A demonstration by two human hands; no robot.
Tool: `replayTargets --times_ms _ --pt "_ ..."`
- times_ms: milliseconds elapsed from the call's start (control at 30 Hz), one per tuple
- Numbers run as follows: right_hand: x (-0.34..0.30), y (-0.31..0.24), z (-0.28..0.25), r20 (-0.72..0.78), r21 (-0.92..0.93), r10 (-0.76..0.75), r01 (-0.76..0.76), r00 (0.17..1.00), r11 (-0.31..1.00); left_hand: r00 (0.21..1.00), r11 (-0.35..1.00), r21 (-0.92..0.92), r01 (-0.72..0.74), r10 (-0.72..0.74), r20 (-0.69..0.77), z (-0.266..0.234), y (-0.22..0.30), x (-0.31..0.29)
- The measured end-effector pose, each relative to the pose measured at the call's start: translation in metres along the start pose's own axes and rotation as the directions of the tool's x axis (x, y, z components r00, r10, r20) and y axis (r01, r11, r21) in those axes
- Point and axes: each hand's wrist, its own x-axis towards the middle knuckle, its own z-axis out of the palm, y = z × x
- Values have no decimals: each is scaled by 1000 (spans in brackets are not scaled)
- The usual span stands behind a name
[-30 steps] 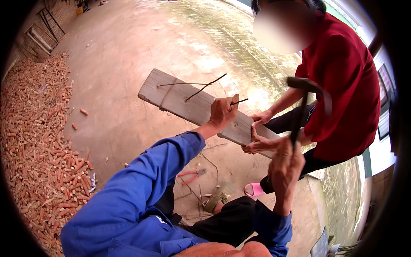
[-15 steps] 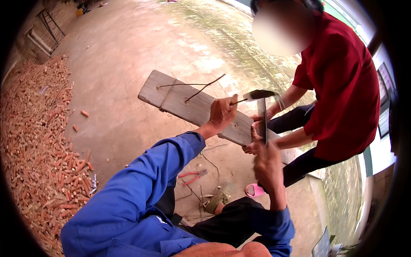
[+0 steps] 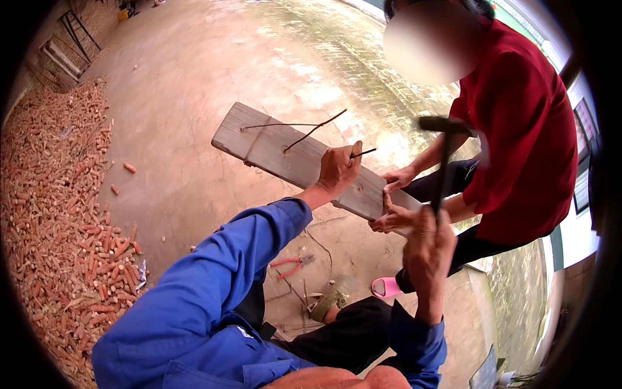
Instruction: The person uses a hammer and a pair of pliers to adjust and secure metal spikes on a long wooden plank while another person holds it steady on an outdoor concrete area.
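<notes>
My left hand (image 3: 338, 174) is closed around a thin dark metal rod (image 3: 367, 153), whose end sticks out past my thumb, on a grey wooden board (image 3: 262, 144). Two more thin bent rods stand out of the board farther left, one of them a dark rod (image 3: 316, 129) that slants upward. My right hand (image 3: 427, 249) grips a hammer (image 3: 444, 162) by its handle. The hammer head is raised, apart from the rod and to its right. Another person's hands (image 3: 396, 194) hold the board's right part, between my two hands.
Facing me on the right, a person in a red shirt (image 3: 518, 129) bends over the board. On the ground below lie red-handled pliers (image 3: 290, 266) and loose wires. A pink slipper (image 3: 386, 287) is on the person's foot. Corn cobs (image 3: 71, 220) are heaped along the left.
My right hand has moved right, and the hammer head has lifted away from the rod to the upper right. My left hand stays on the rod; the board has shifted only slightly.
</notes>
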Motion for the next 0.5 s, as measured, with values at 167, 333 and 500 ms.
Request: replayTargets --times_ms 167,333,500 --pt "-3 37 7 -50 -197 -282 267 958 943 999 999 20 42 -42 30 10 11 -1" --pt "-2 7 5 -34 -14 30 -30 999 999 1000 999 24 26 -26 -1 4 4 2" --pt "3 43 9 224 -604 -496 519 839 605 999 999 23 39 -40 31 9 10 -1"
